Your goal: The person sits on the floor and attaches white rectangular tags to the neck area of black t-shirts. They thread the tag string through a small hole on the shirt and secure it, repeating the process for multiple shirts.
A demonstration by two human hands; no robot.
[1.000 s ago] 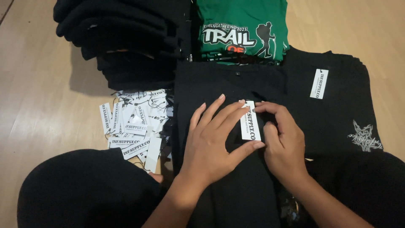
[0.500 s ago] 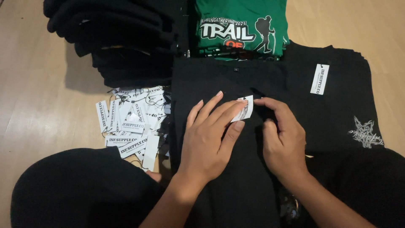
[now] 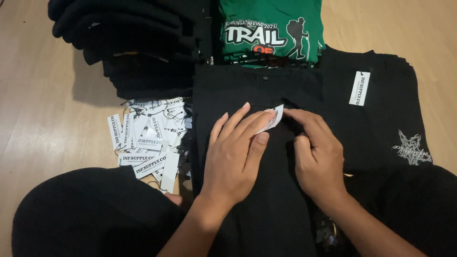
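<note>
Both hands sit on the black shirt (image 3: 257, 190), which lies on the floor (image 3: 43, 95) before the person. The left hand (image 3: 235, 152) lies flat, fingers spread, pinning a white tag (image 3: 272, 119) near the collar; the right hand (image 3: 319, 157) has its fingers curled at the tag's edge, grip hidden. The tag could slip or crease if the flat palm shifts. Left of the shirt lies a loose pile of white tags (image 3: 147, 143); right of it, a shirt stack bears an upright white tag (image 3: 359, 88); above, a green printed shirt (image 3: 271, 28).

white tag (image 3: 273, 118) tilted, slid under left hand (image 3: 236, 152) fingers
</note>
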